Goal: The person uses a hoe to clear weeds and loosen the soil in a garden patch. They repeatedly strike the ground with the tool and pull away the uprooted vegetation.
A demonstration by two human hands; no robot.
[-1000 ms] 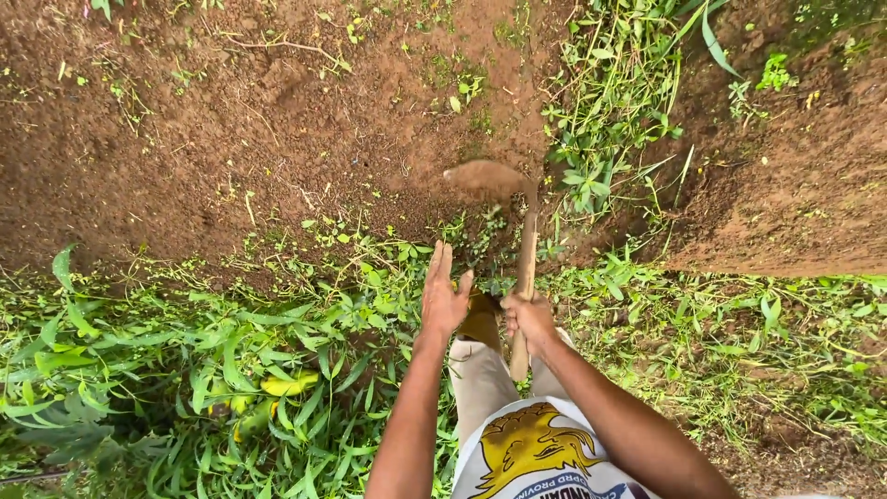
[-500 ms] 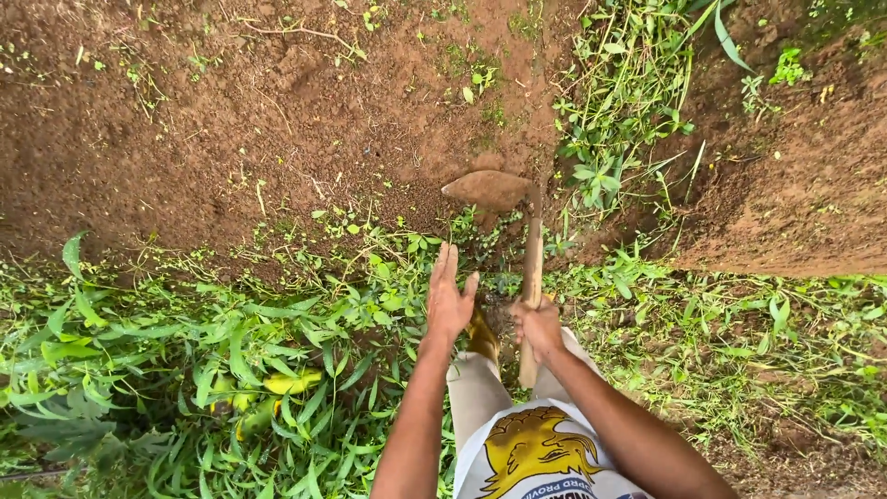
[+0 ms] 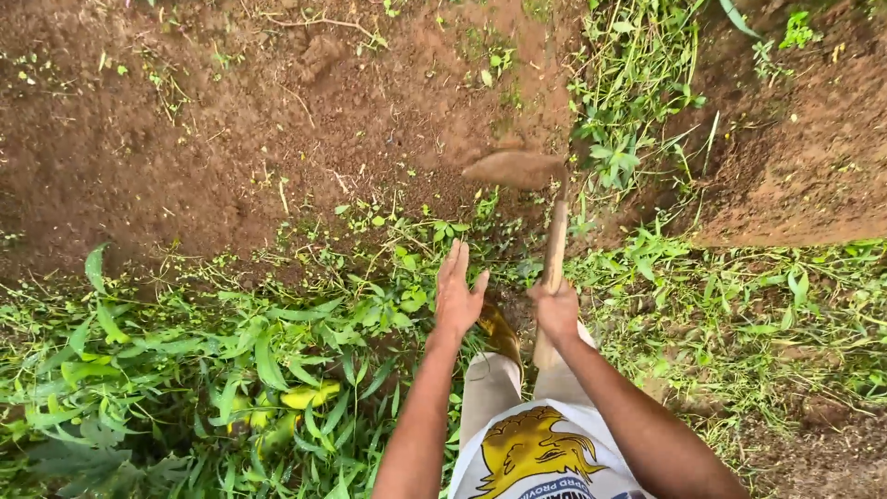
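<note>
At the near edge of the bare red-brown soil (image 3: pixel 231 139), where dug ground meets a band of cut green weeds (image 3: pixel 185 370), a person stands looking down at both arms held out in front. The right hand (image 3: pixel 557 310) is wrapped around the wooden handle of a hoe (image 3: pixel 552 249), gripping low on the shaft, so the tool hangs out ahead of the body with its blade (image 3: pixel 514 169) raised over the soil near the weedy strip at the right; the blade is blurred, which suggests it is in motion. The left hand (image 3: pixel 457 294) is off the handle, spread wide with fingers straight and palm turned inward, holding nothing, just beside the shaft but apart from it, seemingly for balance. Below the hands a brown shoe (image 3: pixel 499 333) shows among the leaves, planted close behind the blade's line, and light trousers and a white printed shirt (image 3: pixel 536 453) fill the bottom edge. A raised bank of earth (image 3: pixel 795 176) lies at the right edge, well apart from the hoe.
</note>
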